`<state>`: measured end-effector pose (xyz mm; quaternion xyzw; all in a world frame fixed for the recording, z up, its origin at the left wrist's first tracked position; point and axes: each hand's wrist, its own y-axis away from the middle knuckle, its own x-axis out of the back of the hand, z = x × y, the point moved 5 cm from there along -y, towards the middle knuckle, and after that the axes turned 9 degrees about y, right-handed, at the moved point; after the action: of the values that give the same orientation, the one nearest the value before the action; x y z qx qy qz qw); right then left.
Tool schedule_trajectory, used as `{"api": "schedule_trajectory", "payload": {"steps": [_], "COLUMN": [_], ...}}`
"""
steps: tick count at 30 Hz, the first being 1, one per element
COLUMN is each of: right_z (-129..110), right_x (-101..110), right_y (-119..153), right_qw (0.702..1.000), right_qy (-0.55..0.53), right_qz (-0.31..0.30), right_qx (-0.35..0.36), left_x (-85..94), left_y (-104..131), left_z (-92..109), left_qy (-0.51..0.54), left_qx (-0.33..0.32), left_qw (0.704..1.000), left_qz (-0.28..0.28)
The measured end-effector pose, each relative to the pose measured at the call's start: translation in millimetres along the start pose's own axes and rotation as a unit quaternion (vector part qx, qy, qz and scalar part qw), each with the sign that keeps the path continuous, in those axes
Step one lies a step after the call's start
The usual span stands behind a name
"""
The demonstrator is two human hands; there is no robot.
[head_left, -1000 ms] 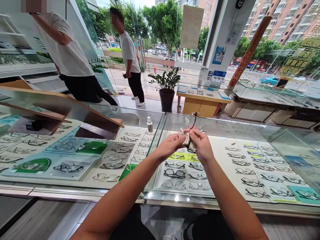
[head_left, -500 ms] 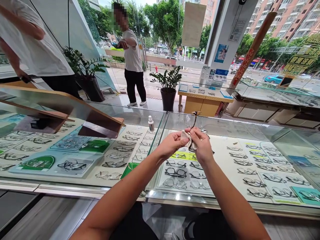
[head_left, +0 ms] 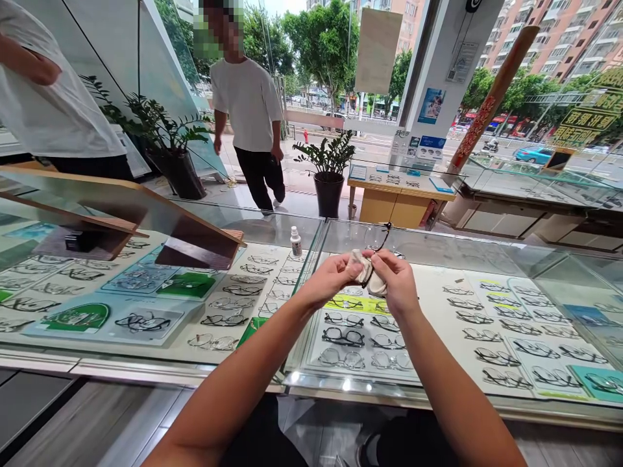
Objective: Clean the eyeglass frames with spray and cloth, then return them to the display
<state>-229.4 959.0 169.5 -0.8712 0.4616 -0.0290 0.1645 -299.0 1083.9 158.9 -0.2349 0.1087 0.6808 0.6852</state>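
Note:
Above the glass counter, my left hand (head_left: 337,277) pinches a crumpled pale cloth (head_left: 361,266). Facing it, my right hand (head_left: 396,282) is closed on a pair of eyeglasses (head_left: 384,238), with part of the cloth hanging under its fingers. One dark temple and a clear lens stick up beyond the fingertips; the rest of the frame is hidden by cloth and fingers. The two hands are close together, almost touching. A small white bottle (head_left: 296,241) stands upright on the counter, to the left of my hands.
Rows of eyeglasses (head_left: 343,336) lie inside the glass display counter (head_left: 438,256) beneath my arms. Slanted wooden-edged boards (head_left: 195,240) stand on the left. Beyond the counter are a person in a white shirt (head_left: 250,104), another at far left (head_left: 63,110), and a potted plant (head_left: 327,194).
The cloth is spread differently between my fingers, and the eyeglasses have shifted slightly. The person beyond the counter has walked closer with arms lowered; the person at left has shifted further left.

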Motion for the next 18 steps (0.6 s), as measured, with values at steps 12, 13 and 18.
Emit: {"api": "schedule_trajectory", "payload": {"steps": [12, 13, 18], "right_z": [3.0, 3.0, 6.1], "right_x": [1.2, 2.3, 1.9], "right_y": [-0.6, -0.7, -0.6], "right_qw": [1.0, 1.0, 1.0], "right_qy": [0.01, 0.006, 0.005], "right_qz": [0.009, 0.011, 0.009], "right_qx": [0.005, -0.001, -0.005], "left_x": [4.4, 3.6, 3.3], "left_y": [-2.7, -1.7, -0.6], "left_z": [-4.9, -3.8, -2.4], "left_qy": [0.002, 0.006, -0.017], "left_qx": [0.011, 0.023, 0.019], "left_qw": [0.999, 1.0, 1.0], "left_qz": [0.039, 0.021, 0.004]}}
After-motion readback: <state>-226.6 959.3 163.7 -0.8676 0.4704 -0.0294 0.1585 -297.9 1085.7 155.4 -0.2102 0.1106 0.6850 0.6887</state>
